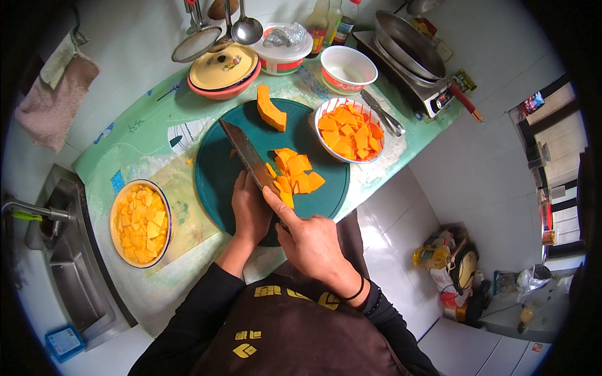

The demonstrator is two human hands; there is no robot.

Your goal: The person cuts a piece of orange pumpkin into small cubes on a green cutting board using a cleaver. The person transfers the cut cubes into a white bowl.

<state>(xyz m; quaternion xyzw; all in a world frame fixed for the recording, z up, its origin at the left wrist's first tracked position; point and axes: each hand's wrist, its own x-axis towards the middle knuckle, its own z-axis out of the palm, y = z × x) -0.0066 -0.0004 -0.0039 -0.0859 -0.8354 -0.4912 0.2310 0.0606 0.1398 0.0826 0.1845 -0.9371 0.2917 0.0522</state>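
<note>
My right hand (310, 244) grips the handle of a kitchen cleaver (247, 150), its index finger stretched along the blade. The blade slants up and left over a round dark green cutting board (216, 188). Against the near left side of the blade is my left hand (251, 207); its fingers are partly hidden, so I cannot see whether they hold anything. Thin orange pumpkin slices (301, 167) lie in a loose heap right of the blade, a few touching it. A thick curved pumpkin wedge (271, 109) rests near the board's far edge.
Right of the board stands a bowl (321, 141) of orange pieces, with a peeler-like metal tool (383, 113) beside it. A bowl (168, 230) of yellower pieces sits left. Behind are a lidded pot (223, 68), a white tub (348, 68) and a pan (409, 44). A sink (77, 286) is far left.
</note>
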